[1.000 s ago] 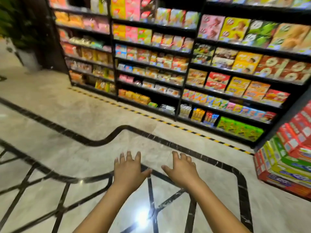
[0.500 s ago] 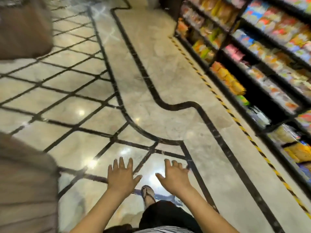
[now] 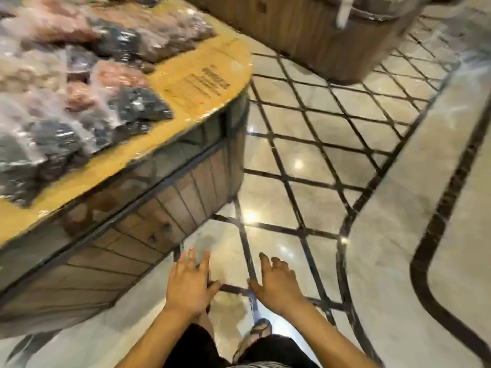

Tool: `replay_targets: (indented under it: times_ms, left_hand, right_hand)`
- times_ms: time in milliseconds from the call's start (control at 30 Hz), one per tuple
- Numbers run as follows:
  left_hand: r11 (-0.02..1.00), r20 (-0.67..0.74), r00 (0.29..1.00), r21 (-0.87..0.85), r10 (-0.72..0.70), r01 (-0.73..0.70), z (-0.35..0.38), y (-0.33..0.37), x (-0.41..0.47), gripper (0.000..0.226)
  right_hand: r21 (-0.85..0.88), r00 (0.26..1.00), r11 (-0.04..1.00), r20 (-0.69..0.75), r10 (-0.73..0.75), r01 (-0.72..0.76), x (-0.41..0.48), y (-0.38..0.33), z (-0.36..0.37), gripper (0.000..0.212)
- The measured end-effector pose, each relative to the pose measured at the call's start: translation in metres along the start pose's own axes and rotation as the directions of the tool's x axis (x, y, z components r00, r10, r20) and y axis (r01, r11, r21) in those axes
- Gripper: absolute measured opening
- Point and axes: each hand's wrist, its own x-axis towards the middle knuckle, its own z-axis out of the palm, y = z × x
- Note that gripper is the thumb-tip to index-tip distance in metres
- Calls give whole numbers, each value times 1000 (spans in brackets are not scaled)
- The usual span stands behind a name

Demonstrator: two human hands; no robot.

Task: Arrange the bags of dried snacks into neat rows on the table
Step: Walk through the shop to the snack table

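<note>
Both the left hand (image 3: 190,284) and right hand (image 3: 276,284) are held spread and empty; the bags (image 3: 79,83) are heaped on the table (image 3: 202,83); slippery bags could be knocked off the edge.

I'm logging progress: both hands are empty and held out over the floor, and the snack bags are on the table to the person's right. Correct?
Not quite. The head view shows the bags lying on the table to the person's left, not right. The rest holds: the left hand and right hand are both empty, open, and held out over the floor.
</note>
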Motion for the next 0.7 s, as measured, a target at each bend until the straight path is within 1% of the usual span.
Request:
replay_targets:
  times_ms: [33,67,100,133,200,267,300,367,433,533,700]
  left_hand:
    - [999,12,999,-38,-39,40,0,-14,-2,81]
    - [993,-7,997,-88,-82,81,-1,-27,-3,83]
    - [986,-56,992,-131,-111,103,-1,-40,-2,85]
    - [982,-103,987,-157,-122,105,-4,-52,-2,85]
    - [972,-148,979,-206,-143,111,-17,-74,1,82]
    - [964,-209,963,-239,-172,120,-36,-98,9,88]
    - [958,-240,952,-259,-188,124,-48,-111,15,92]
    - [944,-294,930,-305,-219,125,-74,-135,27,87]
    - [928,-377,893,-358,-245,103,-100,-159,40,82]
    - [919,-466,849,-392,-249,54,-136,-191,58,86]
    - [865,-559,797,-492,-229,-97,-180,-224,74,92]
  right_hand:
    - [-17,999,999,-1,-35,35,7,-12,-5,68]
    - [-28,998,997,3,-69,69,15,-25,-10,67]
    - [-32,995,995,9,-97,97,23,-37,-14,66]
    - [-32,993,992,20,-120,120,30,-48,-18,66]
    - [-20,986,987,40,-161,161,46,-74,-29,66]
    - [29,980,981,53,-192,191,62,-100,-43,66]
    - [59,977,978,52,-205,202,70,-113,-51,65]
    - [72,974,972,25,-225,223,85,-140,-68,62]
    - [50,968,967,-22,-249,250,102,-166,-86,60]
    - [40,950,951,-83,-302,306,130,-202,-112,56]
    - [125,934,934,-175,-311,334,164,-260,-144,64]
